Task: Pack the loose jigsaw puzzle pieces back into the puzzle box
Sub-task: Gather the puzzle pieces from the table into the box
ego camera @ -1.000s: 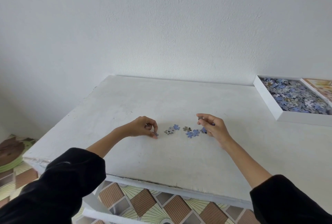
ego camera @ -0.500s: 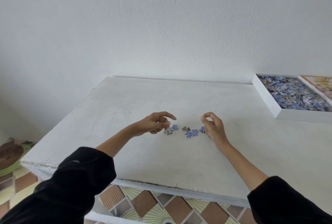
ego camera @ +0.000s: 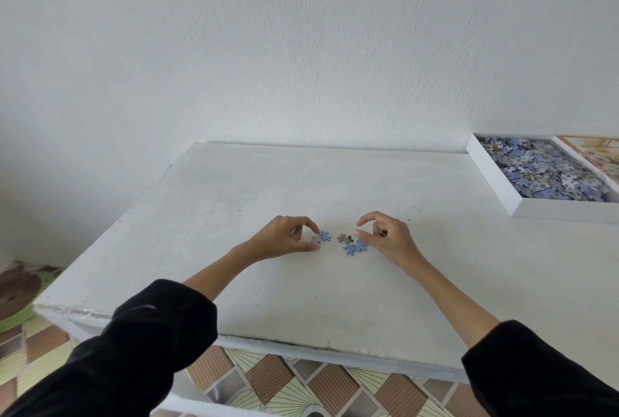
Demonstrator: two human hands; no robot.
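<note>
Reaching forward, left hand (ego camera: pixel 284 237) and right hand (ego camera: pixel 388 236) sit curled (each thumb and forefinger slightly apart)

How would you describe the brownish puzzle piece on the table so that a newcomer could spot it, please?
On the white table, find the few loose pieces between the left hand and the right hand. The brownish piece lies mid-row, just beyond the blue pieces by the right hand. It alone is dull brown-grey; its neighbours are blue or speckled grey.
</note>
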